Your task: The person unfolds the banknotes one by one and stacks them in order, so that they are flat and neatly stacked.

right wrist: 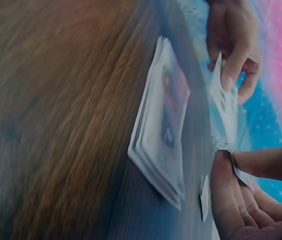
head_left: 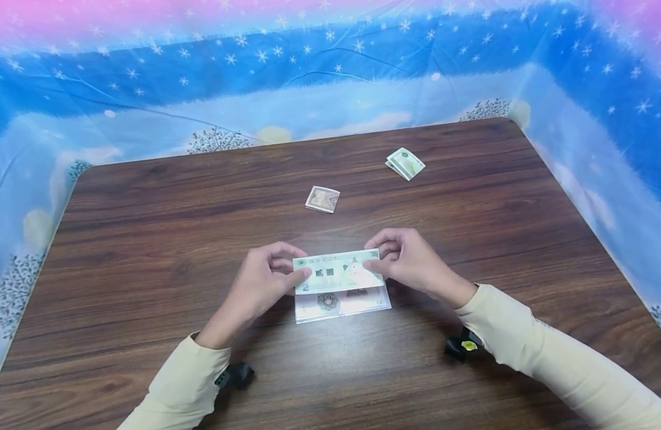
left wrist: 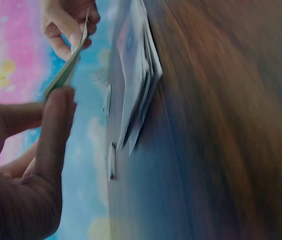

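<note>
A green banknote is held stretched between both hands, raised over a small stack of banknotes on the table. The left hand pinches its left end, thumb on the near face and fingers behind. Its right end is pinched the same way by the right hand. In the left wrist view the note is seen nearly edge-on, clear of the stack. The right wrist view shows the stack lying apart from the note.
Beyond the hands, a folded brownish note lies on the brown wooden table. Farther back to the right is a folded green note. Patterned blue and pink cloth surrounds the table's back and sides.
</note>
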The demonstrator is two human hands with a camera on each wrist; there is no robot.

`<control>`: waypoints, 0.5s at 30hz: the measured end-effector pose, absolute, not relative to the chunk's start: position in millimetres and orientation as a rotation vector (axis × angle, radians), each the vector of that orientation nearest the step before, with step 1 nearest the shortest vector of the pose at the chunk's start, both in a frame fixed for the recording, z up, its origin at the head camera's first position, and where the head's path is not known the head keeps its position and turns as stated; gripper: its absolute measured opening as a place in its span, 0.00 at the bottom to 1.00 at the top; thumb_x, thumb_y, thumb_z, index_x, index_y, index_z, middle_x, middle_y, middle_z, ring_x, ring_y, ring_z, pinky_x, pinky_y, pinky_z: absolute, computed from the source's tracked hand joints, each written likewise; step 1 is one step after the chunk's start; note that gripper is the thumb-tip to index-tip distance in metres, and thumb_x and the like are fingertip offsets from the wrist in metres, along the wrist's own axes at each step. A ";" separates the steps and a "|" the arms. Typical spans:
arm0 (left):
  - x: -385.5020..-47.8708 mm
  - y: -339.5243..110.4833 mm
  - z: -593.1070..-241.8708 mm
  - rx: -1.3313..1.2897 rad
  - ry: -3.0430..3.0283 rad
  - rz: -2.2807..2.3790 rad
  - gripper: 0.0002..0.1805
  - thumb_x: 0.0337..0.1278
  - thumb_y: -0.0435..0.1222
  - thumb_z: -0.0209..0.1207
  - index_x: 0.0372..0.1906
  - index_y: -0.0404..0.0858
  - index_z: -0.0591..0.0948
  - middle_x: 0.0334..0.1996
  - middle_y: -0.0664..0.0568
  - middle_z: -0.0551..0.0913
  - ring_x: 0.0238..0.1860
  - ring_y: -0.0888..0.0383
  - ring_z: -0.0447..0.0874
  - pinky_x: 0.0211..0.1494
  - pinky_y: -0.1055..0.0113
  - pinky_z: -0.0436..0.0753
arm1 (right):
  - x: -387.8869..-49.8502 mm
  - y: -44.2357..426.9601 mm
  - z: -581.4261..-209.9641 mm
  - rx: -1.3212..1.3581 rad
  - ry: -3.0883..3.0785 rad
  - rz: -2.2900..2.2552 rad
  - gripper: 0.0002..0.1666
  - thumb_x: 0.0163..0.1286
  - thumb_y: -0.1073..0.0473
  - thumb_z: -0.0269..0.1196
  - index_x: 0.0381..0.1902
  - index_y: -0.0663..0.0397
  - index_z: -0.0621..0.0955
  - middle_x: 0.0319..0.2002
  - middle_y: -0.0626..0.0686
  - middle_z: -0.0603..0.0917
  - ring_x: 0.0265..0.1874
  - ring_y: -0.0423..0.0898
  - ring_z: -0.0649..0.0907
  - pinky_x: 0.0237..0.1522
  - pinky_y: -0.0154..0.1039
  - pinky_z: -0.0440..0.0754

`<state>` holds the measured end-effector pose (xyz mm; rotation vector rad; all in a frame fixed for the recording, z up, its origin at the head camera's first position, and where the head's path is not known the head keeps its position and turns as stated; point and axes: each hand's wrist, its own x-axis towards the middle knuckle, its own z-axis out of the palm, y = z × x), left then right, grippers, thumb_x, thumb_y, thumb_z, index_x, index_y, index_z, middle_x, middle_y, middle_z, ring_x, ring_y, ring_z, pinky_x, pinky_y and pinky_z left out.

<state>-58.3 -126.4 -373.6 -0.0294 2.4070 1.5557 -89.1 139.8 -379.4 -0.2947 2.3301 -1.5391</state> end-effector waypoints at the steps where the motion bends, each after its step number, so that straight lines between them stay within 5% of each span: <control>1: -57.8 -127.3 -373.5 0.017 2.444 1.490 0.16 0.55 0.30 0.71 0.49 0.35 0.84 0.31 0.47 0.89 0.29 0.55 0.88 0.32 0.65 0.85 | -89.3 140.6 -380.3 -0.343 2.371 -1.489 0.14 0.59 0.70 0.72 0.43 0.68 0.83 0.28 0.53 0.84 0.25 0.42 0.80 0.26 0.31 0.79; 15: -57.1 -121.1 -379.6 0.307 2.716 0.889 0.15 0.51 0.37 0.75 0.43 0.40 0.85 0.23 0.58 0.83 0.23 0.63 0.78 0.30 0.65 0.78 | -83.4 134.0 -389.2 -0.643 2.662 -0.928 0.13 0.57 0.63 0.77 0.38 0.58 0.84 0.25 0.46 0.83 0.26 0.39 0.81 0.32 0.38 0.82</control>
